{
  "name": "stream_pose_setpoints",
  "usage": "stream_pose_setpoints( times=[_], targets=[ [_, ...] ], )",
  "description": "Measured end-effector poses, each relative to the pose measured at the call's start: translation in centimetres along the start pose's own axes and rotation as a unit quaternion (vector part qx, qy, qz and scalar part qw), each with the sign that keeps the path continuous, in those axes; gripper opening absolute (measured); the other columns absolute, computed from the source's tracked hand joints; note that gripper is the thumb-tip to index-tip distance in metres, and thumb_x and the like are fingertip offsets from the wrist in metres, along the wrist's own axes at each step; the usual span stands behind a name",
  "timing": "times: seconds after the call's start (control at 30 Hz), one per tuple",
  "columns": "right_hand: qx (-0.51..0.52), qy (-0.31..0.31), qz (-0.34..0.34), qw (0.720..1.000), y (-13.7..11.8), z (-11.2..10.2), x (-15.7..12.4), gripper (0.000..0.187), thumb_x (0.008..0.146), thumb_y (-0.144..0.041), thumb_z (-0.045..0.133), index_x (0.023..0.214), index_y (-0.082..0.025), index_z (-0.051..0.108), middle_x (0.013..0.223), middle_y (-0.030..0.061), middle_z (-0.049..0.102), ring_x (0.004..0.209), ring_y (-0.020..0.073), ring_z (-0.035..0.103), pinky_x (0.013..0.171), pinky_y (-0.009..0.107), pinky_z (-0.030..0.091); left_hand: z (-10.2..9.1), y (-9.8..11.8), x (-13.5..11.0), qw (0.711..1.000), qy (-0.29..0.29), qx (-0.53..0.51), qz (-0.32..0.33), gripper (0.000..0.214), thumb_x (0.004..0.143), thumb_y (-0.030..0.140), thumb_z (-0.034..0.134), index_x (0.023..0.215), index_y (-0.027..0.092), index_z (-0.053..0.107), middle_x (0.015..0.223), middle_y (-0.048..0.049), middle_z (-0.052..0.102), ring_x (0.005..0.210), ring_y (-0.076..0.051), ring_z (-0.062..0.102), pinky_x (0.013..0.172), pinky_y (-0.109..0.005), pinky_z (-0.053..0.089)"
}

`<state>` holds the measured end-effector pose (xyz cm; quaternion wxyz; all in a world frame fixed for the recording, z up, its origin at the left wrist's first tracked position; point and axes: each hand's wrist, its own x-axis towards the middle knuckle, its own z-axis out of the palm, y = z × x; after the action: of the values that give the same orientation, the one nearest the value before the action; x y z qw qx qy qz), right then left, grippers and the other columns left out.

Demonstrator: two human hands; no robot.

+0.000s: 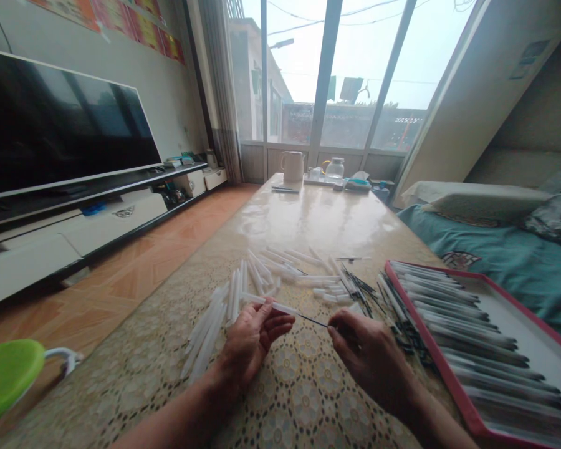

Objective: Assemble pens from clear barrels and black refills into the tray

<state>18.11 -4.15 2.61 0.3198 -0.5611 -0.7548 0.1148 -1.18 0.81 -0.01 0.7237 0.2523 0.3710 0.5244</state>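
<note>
Between thumb and fingers, my left hand (259,333) grips a white plastic pen barrel (284,308). My right hand (371,352) pinches a thin dark pen refill (314,320), whose far end meets or enters the barrel's right end; how deep it sits I cannot tell. Loose white barrels (208,337) lie left of my left hand, and more white tubes (280,265) are spread beyond both hands. Past my right hand is a scatter of dark refills or pen parts (362,290). A red-rimmed box (484,280) on the right holds rows of white pens with dark ends (477,340).
A patterned cover lies on the long table (303,399). At its far end stand a beige kettle (292,167), a glass jug (335,169) and a tray. A green stool (9,377) is at lower left, a teal-covered bed or sofa (421,231) at right.
</note>
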Motion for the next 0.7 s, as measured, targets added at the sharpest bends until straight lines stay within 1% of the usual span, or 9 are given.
stream_pose_setpoints(
  times=[0.13,0.23,0.37,0.43,0.47,0.53,0.6,0.63,0.7],
  targets=[
    [0.007,0.025,0.015,1.000,0.3,0.4,-0.1,0.019,0.086,-0.034,0.047,0.079,-0.020,0.057,0.050,-0.0055,0.043,0.045,0.0092,0.041,0.048,0.021,0.028,-0.1,0.0,0.0,1.000,-0.009,-0.014,0.000,0.005,0.080,0.014,0.058,0.083,0.014,0.053,0.072,-0.0075,0.070,0.064,-0.017,0.069,0.061,-0.025,0.055],
    [0.029,0.021,0.042,0.998,-0.3,0.8,-0.3,0.018,0.086,-0.035,0.045,0.080,-0.020,0.052,0.048,-0.0083,0.034,0.042,0.0085,0.035,0.045,0.022,0.024,-0.1,-0.2,-0.3,0.999,-0.044,-0.012,-0.010,0.008,0.076,0.014,0.063,0.083,0.013,0.059,0.071,-0.0066,0.070,0.065,-0.017,0.068,0.062,-0.025,0.055],
    [0.106,-0.002,0.040,0.994,-1.7,1.1,-0.5,0.013,0.087,-0.032,0.041,0.087,-0.020,0.046,0.053,-0.0081,0.036,0.045,0.0089,0.038,0.046,0.021,0.028,0.0,-0.6,-0.8,0.990,-0.125,0.025,-0.059,0.011,0.074,0.017,0.066,0.082,0.009,0.064,0.070,-0.0098,0.071,0.064,-0.018,0.068,0.061,-0.025,0.054],
    [0.151,-0.002,0.031,0.988,-1.5,0.9,-0.3,0.019,0.089,-0.034,0.036,0.093,-0.020,0.047,0.057,-0.0064,0.042,0.048,0.0098,0.043,0.049,0.021,0.032,0.0,-0.5,-0.8,0.989,-0.129,0.013,-0.077,0.012,0.074,0.016,0.066,0.083,0.008,0.065,0.072,-0.0114,0.071,0.066,-0.018,0.068,0.061,-0.025,0.054],
    [0.166,0.013,0.039,0.985,-1.0,0.7,-0.2,0.023,0.091,-0.036,0.032,0.093,-0.020,0.049,0.058,-0.0054,0.044,0.049,0.0104,0.045,0.050,0.021,0.034,-0.1,-0.4,-0.7,0.991,-0.114,-0.007,-0.077,0.010,0.075,0.015,0.065,0.082,0.008,0.065,0.073,-0.0111,0.071,0.067,-0.017,0.068,0.062,-0.024,0.054],
    [0.145,0.079,0.086,0.983,1.0,0.1,0.2,0.030,0.092,-0.037,0.028,0.086,-0.019,0.052,0.058,-0.0033,0.048,0.050,0.0115,0.048,0.050,0.022,0.036,-0.2,-0.1,-0.5,0.994,-0.060,-0.065,-0.062,0.004,0.077,0.011,0.062,0.080,0.010,0.064,0.074,-0.0091,0.071,0.068,-0.015,0.068,0.065,-0.022,0.054],
    [0.040,0.156,0.146,0.976,3.7,-0.6,0.6,0.026,0.088,-0.037,0.038,0.081,-0.019,0.055,0.061,-0.0010,0.052,0.053,0.0130,0.050,0.052,0.023,0.038,-0.2,0.3,-0.3,0.993,-0.017,-0.111,-0.042,0.006,0.079,0.007,0.058,0.078,0.011,0.062,0.074,-0.0078,0.071,0.068,-0.014,0.068,0.066,-0.021,0.055],
    [-0.019,0.180,0.159,0.971,5.1,-1.0,0.8,0.022,0.085,-0.035,0.044,0.083,-0.018,0.057,0.068,0.0014,0.057,0.057,0.0142,0.053,0.056,0.024,0.040,-0.2,0.4,-0.3,0.992,-0.007,-0.124,-0.035,0.008,0.080,0.006,0.056,0.078,0.011,0.062,0.073,-0.0077,0.071,0.068,-0.014,0.069,0.066,-0.021,0.055],
    [-0.112,0.172,0.146,0.968,7.3,-1.4,1.1,0.017,0.082,-0.028,0.047,0.085,-0.018,0.061,0.081,0.0053,0.061,0.070,0.0176,0.057,0.066,0.027,0.042,-0.2,0.4,-0.3,0.991,-0.007,-0.129,-0.031,0.009,0.080,0.005,0.054,0.080,0.011,0.062,0.074,-0.0082,0.071,0.067,-0.015,0.069,0.065,-0.022,0.056]
  ],
)
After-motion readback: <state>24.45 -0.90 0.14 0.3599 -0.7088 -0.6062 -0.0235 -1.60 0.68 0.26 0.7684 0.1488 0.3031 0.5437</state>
